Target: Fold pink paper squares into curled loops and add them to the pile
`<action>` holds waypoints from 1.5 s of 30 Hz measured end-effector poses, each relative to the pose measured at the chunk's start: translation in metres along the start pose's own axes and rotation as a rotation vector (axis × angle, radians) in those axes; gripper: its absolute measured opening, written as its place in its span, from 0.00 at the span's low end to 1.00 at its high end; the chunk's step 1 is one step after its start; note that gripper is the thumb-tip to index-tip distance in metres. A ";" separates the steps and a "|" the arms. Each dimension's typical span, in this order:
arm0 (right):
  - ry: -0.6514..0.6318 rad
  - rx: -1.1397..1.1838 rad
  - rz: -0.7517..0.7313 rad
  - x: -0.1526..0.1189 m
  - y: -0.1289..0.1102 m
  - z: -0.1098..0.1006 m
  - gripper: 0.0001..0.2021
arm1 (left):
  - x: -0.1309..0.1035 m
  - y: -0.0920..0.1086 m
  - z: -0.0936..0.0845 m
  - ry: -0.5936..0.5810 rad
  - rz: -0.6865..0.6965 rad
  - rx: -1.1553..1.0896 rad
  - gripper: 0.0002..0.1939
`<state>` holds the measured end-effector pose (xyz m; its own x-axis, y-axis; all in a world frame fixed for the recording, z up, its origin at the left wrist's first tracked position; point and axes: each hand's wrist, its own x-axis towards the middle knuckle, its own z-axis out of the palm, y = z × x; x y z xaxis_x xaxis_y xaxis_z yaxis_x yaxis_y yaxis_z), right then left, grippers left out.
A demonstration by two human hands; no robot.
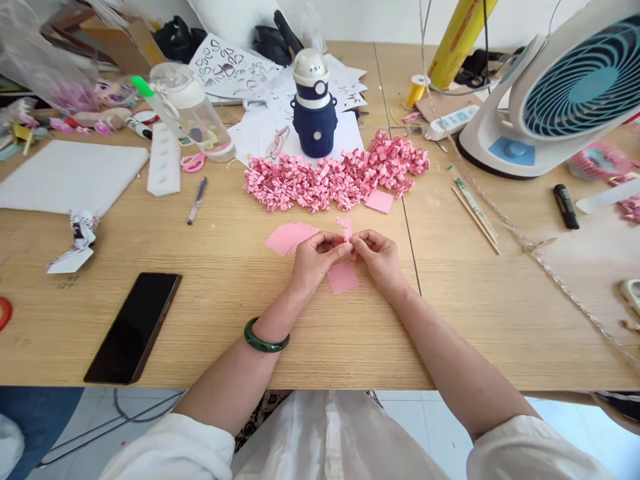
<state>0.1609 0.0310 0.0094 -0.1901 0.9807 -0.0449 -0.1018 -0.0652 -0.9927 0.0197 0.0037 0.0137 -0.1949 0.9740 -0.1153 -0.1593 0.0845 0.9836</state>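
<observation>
Between my fingertips is a small pink paper strip (346, 228) with a fringed, curled edge. My left hand (317, 259) pinches it from the left, and my right hand (376, 257) pinches it from the right, the fingertips almost touching. Just below them a pink paper square (343, 277) lies on the table. Several overlapping pink sheets (290, 238) are fanned out left of my left hand. Beyond both hands stretches a long heap of curled pink paper pieces (320, 183), with another pink square (379, 201) at its front right edge.
A dark blue bottle (314, 123) stands behind the heap. At the left are a phone (133, 327), a pen (197, 200), pink scissors (193, 162) and a clear jug (200, 123). A white fan (565, 93), wooden sticks (476, 220) and a black marker (566, 207) are at the right.
</observation>
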 end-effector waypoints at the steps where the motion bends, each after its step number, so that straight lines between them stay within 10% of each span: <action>1: 0.009 0.009 0.003 0.000 0.000 0.000 0.13 | 0.000 0.000 0.000 -0.024 -0.019 -0.023 0.18; 9: 0.056 0.069 -0.008 0.000 0.000 -0.002 0.12 | 0.001 -0.006 -0.002 -0.125 0.111 0.001 0.14; 17: 0.008 0.015 0.005 -0.003 -0.001 0.001 0.12 | 0.000 -0.003 -0.003 0.031 0.305 0.244 0.05; 39: -0.006 -0.203 -0.163 -0.004 0.001 0.000 0.12 | 0.005 -0.002 -0.004 -0.094 0.066 -0.018 0.29; 45: -0.026 -0.090 -0.076 -0.001 0.002 0.000 0.14 | 0.006 -0.001 -0.003 -0.073 0.025 -0.116 0.21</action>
<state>0.1610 0.0302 0.0070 -0.2106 0.9770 0.0329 -0.0288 0.0275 -0.9992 0.0157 0.0091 0.0115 -0.1302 0.9885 -0.0768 -0.2671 0.0397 0.9629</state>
